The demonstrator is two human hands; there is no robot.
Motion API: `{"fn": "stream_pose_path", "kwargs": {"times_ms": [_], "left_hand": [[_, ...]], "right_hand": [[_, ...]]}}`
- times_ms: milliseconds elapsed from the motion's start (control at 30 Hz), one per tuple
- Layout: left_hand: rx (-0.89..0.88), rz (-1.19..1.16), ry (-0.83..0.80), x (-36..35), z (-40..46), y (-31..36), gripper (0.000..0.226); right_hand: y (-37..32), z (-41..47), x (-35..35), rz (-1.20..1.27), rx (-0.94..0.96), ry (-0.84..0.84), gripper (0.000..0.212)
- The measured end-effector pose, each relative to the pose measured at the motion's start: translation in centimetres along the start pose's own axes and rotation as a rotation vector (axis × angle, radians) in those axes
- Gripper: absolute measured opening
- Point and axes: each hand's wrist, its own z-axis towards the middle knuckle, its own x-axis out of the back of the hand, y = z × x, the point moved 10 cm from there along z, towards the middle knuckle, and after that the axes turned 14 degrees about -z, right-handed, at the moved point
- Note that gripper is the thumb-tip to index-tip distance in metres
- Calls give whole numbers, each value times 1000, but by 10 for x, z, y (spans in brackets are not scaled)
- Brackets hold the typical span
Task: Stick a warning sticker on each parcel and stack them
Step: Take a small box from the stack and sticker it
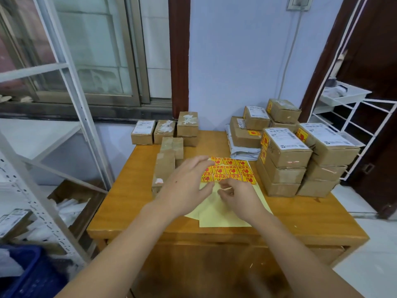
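Observation:
A pale yellow backing sheet [223,214] lies in the middle of the wooden table [133,190], its far part covered with rows of yellow-and-red warning stickers [231,169]. My left hand [184,186] hovers over the sheet's left edge with fingers spread and straight. My right hand [237,195] has its fingertips curled at the near row of stickers; whether it pinches one I cannot tell. Plain cardboard parcels [169,160] stand at the left. Stacked parcels bearing stickers [283,162] rise at the right.
More small boxes [164,131] line the table's back left edge. A grey mailer bag [242,151] lies under boxes at the back right. White metal shelving [43,190] stands on the left, a white wire rack [354,125] on the right, a blue crate [28,274] on the floor.

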Motion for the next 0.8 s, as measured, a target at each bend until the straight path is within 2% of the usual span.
{"fn": "stream_pose_path", "kwargs": {"times_ms": [100,167,267,400,600,733,800], "left_hand": [[3,54,-98,-45,12,-4,60],[66,51,-138,-67,16,-20,63],[158,63,-141,-84,17,-47,70],[225,190,-145,-95,12,-72,77],[237,196,-113,-101,7,-79,73],[242,178,-110,-100,6,-80,74],[246,169,-105,-99,6,-79,72]], "right_hand": [[5,-7,-3,-26,45,-16,30],[8,-10,-3,-75,67,-7,29],[14,-13,0,-132,81,-7,29],[17,-8,2,-215,125,24,25],[-9,18,2,-294,227,207,16],[-15,32,-5,-238,197,347,12],[-25,27,-9,-257,255,395,9]]}}
